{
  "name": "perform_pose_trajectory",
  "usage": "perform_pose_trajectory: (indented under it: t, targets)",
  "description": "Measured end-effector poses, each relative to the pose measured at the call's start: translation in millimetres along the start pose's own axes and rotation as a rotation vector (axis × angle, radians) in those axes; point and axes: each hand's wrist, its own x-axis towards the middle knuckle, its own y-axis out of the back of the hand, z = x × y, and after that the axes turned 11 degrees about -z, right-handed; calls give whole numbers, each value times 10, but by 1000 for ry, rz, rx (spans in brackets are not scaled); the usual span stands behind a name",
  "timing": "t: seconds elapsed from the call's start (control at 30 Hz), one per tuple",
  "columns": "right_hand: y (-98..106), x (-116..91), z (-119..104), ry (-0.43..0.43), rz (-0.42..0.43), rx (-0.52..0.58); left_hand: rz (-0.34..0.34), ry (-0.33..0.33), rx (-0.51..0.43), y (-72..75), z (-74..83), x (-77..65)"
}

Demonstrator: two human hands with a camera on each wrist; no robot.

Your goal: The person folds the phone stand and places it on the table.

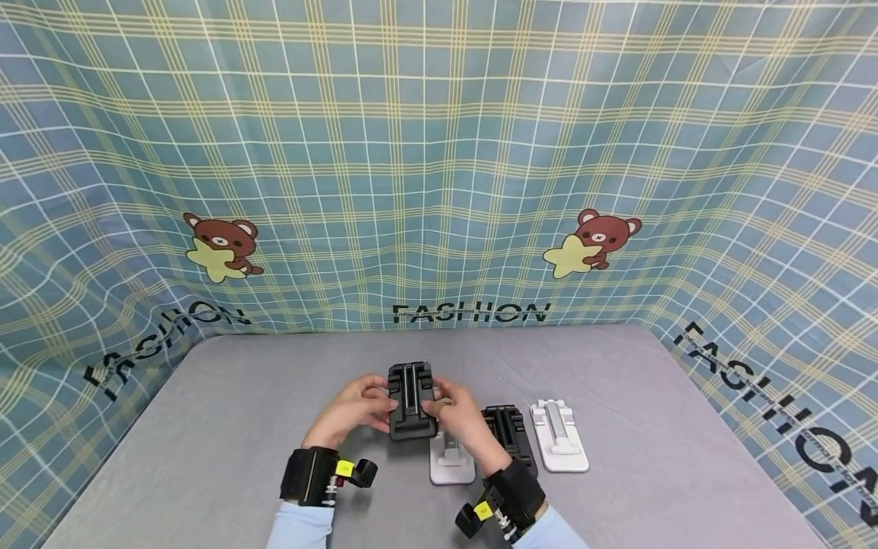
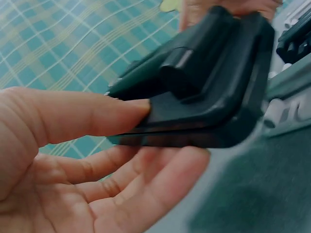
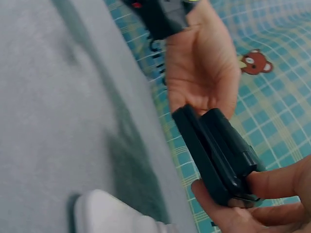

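Note:
A black folded phone stand (image 1: 411,428) is held up above the table between both hands. My left hand (image 1: 351,410) pinches its left edge; in the left wrist view the thumb lies on top and the fingers beneath the stand (image 2: 204,114). On the opposite edge, my right hand (image 1: 465,421) pinches it between thumb and fingers, as the right wrist view also shows with the stand (image 3: 214,158). Below it lies a white phone stand (image 1: 453,474), partly covered by the right hand and the held stand.
Right of my right hand, a second black phone stand (image 1: 514,436) lies on the grey table (image 1: 206,442), partly hidden by the wrist. Another white phone stand (image 1: 564,448) lies beside it. A plaid curtain (image 1: 439,191) surrounds the table's back and sides.

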Motion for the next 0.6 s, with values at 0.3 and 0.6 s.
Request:
perform_pose_trajectory:
  t: [0.3,0.6]
  targets:
    - [-200,-10,50,1,-53,-215,-44,94,82,88,-35,-111]
    - [-339,-67,43,11,-16,-437,-83,203,173,40,-67,-176]
